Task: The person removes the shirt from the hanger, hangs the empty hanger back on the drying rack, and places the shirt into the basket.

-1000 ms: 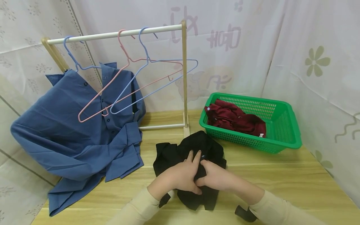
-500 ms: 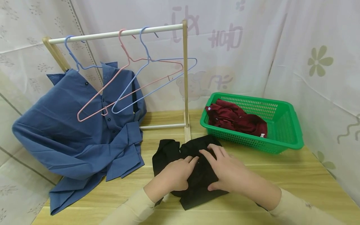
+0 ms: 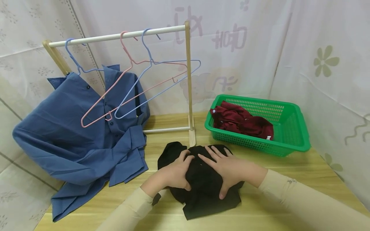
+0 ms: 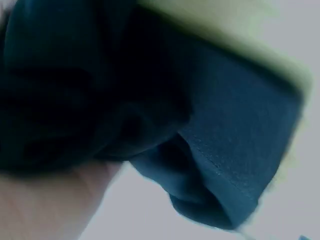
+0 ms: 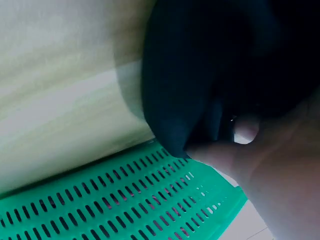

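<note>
A crumpled black shirt (image 3: 202, 183) with a small light button lies on the table in the head view. My left hand (image 3: 173, 173) rests on its left part, fingers bent and thumb apart from them. On the upper right part lies my right hand (image 3: 232, 170), fingers spread, thumb pointing down toward the lower edge. Dark cloth (image 4: 235, 120) fills much of the blurred left wrist view and covers the left fingers. In the right wrist view, the right fingers (image 5: 215, 152) touch the edge of the dark cloth.
A rack with a white bar (image 3: 110, 37) stands behind on the left. It carries a blue shirt (image 3: 72, 128) on a hanger, a bare pink hanger (image 3: 95, 106) and a bare blue hanger (image 3: 133, 85). A green basket (image 3: 292, 128) with a dark red garment (image 3: 242, 122) stands at right.
My hands have moved apart, the right one to the right with its fingers spreading, the left one slightly leftward. The black shirt is more spread out, its lower edge turned toward the right.
</note>
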A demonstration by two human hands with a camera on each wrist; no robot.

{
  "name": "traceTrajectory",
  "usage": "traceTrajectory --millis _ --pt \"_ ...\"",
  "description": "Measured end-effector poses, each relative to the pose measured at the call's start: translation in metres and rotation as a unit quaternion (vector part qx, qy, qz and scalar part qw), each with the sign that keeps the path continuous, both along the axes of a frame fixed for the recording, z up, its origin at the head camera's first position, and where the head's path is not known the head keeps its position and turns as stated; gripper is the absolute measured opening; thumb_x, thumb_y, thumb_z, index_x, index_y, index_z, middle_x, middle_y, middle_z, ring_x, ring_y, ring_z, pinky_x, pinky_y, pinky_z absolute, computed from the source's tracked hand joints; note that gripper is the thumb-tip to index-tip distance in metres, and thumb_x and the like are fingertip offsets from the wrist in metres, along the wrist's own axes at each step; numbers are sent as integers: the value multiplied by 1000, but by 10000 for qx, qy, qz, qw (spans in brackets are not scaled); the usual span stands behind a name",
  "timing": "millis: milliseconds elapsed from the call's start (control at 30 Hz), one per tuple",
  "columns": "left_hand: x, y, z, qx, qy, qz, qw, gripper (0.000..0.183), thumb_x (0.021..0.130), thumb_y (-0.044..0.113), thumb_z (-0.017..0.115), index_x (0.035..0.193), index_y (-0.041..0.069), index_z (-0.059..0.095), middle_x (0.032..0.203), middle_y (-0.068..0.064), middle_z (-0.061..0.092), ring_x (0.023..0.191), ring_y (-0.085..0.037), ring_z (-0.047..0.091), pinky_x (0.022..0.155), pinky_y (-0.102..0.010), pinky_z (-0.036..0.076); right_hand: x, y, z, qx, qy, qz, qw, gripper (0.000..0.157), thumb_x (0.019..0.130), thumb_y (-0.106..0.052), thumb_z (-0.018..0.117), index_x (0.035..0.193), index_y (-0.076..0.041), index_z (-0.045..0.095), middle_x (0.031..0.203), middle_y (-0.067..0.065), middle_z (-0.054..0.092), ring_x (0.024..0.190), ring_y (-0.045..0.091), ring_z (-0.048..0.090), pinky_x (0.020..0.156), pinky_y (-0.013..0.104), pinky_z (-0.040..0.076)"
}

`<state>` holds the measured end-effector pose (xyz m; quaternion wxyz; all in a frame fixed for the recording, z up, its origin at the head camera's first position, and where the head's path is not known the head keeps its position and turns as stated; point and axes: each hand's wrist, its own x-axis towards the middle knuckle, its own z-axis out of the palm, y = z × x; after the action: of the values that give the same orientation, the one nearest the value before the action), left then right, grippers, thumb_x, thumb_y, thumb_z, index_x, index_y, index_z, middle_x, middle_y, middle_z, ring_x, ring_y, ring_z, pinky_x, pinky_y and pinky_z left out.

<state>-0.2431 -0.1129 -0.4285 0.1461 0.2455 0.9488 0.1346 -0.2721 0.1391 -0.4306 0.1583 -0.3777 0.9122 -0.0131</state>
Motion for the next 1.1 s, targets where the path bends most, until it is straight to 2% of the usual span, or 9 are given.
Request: traceTrajectory --millis 67,167,267,400,567,667,833,967,1100 --pt "-1 -2 -3 -734 385 33 9966 103 77 56 89 164 26 41 180 -10 7 159 -39 34 111 -60 51 -4 -1 -4 73 122 64 9999 157 53 -80 91 173 -27 4 180 20 -6 165 50 2 121 82 18" --pt "-4 -4 -5 -1813 1019 111 9781 108 68 88 76 161 43 44 182 -9 0 167 -45 8 116 -82 30 -11 1 -6 174 312 95 9993 158 50 -85 88 173 -31 4 180 18 -7 165 52 3 119 85 14" --pt "-7 -5 -5 -2199 829 375 9713 117 60 102 66 162 54 34 182 -9 -3 166 -49 2 115 -89 16 -15 2 -7 139 199 66 9997 158 49 -85 88 172 -34 4 181 15 -9 164 53 3 117 88 13" --pt "-7 -7 -7 -1962 -106 615 9786 126 61 99 69 167 51 19 181 -13 1 164 -54 9 117 -87 17 -17 1 -9 68 -186 -18 9998 156 51 -83 90 172 -36 3 181 14 -10 164 54 2 117 88 13" --pt "-7 -11 -11 -1346 -507 182 9894 133 68 91 74 172 38 10 180 -18 4 164 -54 5 121 -82 20 -16 -1 -10 113 -264 -83 9996 158 51 -83 90 172 -36 1 181 13 -11 164 54 2 118 86 14" --pt "-4 -12 -13 -820 -464 -166 9954 143 69 86 79 173 31 -3 179 -22 6 164 -52 9 123 -77 24 -16 -2 -12 79 -295 -156 9994 159 51 -81 92 172 -34 0 181 12 -12 164 53 0 120 85 16" --pt "9 4 -11 -111 -163 -363 9991 159 66 81 86 168 27 -23 177 -29 -2 156 -49 37 108 -58 55 -12 -5 -14 -57 -433 -366 9984 158 55 -78 93 173 -26 1 180 14 -14 164 54 0 118 83 27" --pt "21 23 -9 -249 290 -203 9991 166 60 80 90 170 16 -18 175 -34 -6 150 -47 48 92 -43 64 -10 -6 -17 -223 -464 -428 9978 154 62 -77 91 173 -20 1 179 21 -12 162 58 4 113 83 33" --pt "23 31 -8 -306 397 287 9983 160 63 61 99 170 3 -5 172 -38 15 139 -45 59 90 -40 64 -9 -3 -19 -473 -520 -508 9962 153 66 -77 89 172 -19 -5 178 24 -12 160 61 9 114 82 33"
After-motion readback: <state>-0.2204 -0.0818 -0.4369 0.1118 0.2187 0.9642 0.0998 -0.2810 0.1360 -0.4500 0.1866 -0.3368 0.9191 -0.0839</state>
